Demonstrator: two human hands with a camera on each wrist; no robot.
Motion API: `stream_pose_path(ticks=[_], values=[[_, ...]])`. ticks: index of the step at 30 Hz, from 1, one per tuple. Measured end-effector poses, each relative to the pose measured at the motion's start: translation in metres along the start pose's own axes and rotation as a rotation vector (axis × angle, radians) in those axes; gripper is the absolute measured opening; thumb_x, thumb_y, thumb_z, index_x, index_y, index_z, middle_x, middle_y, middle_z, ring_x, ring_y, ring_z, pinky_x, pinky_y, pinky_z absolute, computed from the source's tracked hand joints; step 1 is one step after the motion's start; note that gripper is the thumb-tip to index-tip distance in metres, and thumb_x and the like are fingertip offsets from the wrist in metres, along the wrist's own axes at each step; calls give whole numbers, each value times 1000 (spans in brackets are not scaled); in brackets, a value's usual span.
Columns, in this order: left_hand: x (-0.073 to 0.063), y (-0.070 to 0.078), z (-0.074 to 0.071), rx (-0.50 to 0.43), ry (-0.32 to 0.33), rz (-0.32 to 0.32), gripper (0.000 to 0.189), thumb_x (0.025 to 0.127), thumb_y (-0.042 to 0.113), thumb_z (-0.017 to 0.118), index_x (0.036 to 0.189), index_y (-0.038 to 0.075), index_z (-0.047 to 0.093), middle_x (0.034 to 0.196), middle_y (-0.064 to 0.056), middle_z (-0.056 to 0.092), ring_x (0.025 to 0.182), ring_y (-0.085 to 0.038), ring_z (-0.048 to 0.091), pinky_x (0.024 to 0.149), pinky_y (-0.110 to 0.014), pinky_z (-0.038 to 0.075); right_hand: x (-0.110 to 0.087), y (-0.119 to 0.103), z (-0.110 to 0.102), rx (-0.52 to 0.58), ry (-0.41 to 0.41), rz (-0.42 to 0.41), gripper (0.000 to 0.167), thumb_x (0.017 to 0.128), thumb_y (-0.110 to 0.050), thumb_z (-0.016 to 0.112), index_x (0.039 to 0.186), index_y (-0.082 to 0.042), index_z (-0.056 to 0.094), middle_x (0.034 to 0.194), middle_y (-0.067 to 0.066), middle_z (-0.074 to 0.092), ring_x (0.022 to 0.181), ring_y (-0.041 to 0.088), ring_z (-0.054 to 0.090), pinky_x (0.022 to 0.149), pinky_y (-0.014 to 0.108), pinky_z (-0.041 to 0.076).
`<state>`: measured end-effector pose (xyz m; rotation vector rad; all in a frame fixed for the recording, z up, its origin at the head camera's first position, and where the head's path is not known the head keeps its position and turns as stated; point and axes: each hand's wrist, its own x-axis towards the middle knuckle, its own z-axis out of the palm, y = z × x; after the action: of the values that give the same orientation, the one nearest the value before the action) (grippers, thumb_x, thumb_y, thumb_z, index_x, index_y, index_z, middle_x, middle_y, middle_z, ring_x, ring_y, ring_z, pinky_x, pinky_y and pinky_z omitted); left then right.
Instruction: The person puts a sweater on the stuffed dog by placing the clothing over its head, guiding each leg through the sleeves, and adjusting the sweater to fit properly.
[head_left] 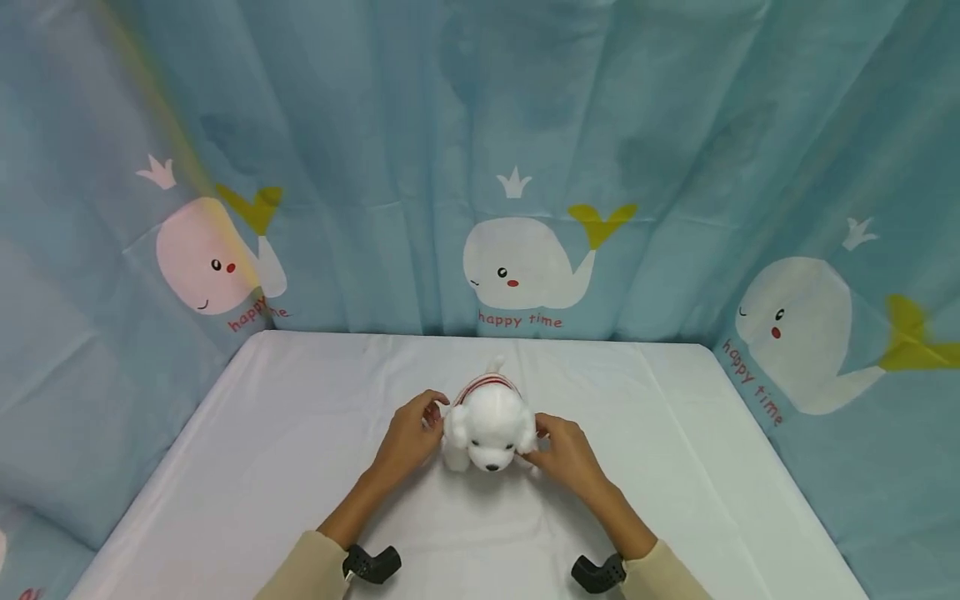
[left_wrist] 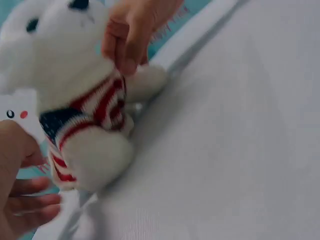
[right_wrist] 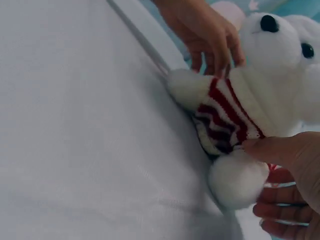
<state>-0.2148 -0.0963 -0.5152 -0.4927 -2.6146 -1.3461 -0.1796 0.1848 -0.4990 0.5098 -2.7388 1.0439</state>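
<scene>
A white plush dog (head_left: 491,425) in a striped knitted sweater (right_wrist: 225,117) stands on the white table, its face toward me. My left hand (head_left: 411,429) is at one side of it, with relaxed fingers (left_wrist: 35,202) spread close to its body and a gap showing in the left wrist view. On the other side, my right hand (head_left: 566,454) holds the dog by its front. The right thumb (right_wrist: 270,149) lies on the sweater above a round white paw (right_wrist: 237,180), and the other fingers extend behind that leg.
The white-covered table (head_left: 300,433) has its far edge against a blue curtain (head_left: 360,167) printed with whales. More curtain hangs along the left and right sides. A black wrist device (head_left: 372,564) is on the left forearm, another (head_left: 597,573) on the right.
</scene>
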Motion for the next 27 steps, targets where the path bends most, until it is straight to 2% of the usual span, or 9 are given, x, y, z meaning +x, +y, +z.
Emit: stream_pose_path(ticks=[4,6,12,14,16,20,22,24,27], values=[[-14,5,-3,-117,-117,-52,44,87,2,73,125,17,59,101,3,72,90,-13,68,73,-26,52,4,-5,5,45,-20,-50,41,77,-11,89,114,-10,71,99,-3,73,92,15,69,81,37,57],[-16,5,-1,-118,-144,-33,52,83,8,82,128,17,57,108,1,73,95,-16,69,75,-28,53,7,-6,8,66,-37,-71,39,78,-8,87,113,-8,69,98,-1,73,89,14,68,77,35,57],[-18,6,8,-108,-131,12,64,77,8,85,131,12,50,108,-2,71,84,-12,61,74,-28,51,15,-7,19,92,-66,-94,30,75,3,78,99,-8,66,83,1,69,68,7,53,59,25,47],[-19,7,9,-113,-124,7,67,75,6,84,131,12,48,111,-3,70,86,-12,60,77,-30,50,15,-7,21,102,-64,-83,27,73,3,76,95,-8,65,79,2,67,64,7,50,56,25,45],[-20,7,10,-119,-124,3,68,74,6,84,131,13,47,115,-3,70,91,-13,61,82,-33,50,15,-6,23,109,-59,-58,26,75,-1,78,97,-8,66,82,2,68,67,8,54,59,26,46],[-19,2,9,-135,-172,-4,67,81,14,85,135,15,44,121,-4,69,102,-16,65,83,-34,53,10,-2,24,146,-52,-2,31,81,-12,85,108,-8,70,95,3,73,80,13,68,68,27,54],[-16,-1,5,-181,-208,-31,68,85,19,84,139,15,42,119,-4,70,101,-17,66,82,-33,54,9,0,21,182,-61,12,37,81,-15,87,113,-8,70,101,5,75,87,17,71,73,29,57],[-12,-3,-3,-247,-247,-71,67,90,20,80,143,15,39,117,-7,72,98,-20,68,79,-33,55,9,2,16,218,-83,13,40,82,-15,87,117,-7,69,102,6,75,87,18,72,75,29,59],[-7,-2,-21,-308,-264,-131,64,95,18,74,148,18,38,119,-12,72,97,-23,71,77,-36,56,13,5,2,229,-117,10,43,84,-15,85,123,-7,69,105,7,75,88,18,72,76,29,59]])
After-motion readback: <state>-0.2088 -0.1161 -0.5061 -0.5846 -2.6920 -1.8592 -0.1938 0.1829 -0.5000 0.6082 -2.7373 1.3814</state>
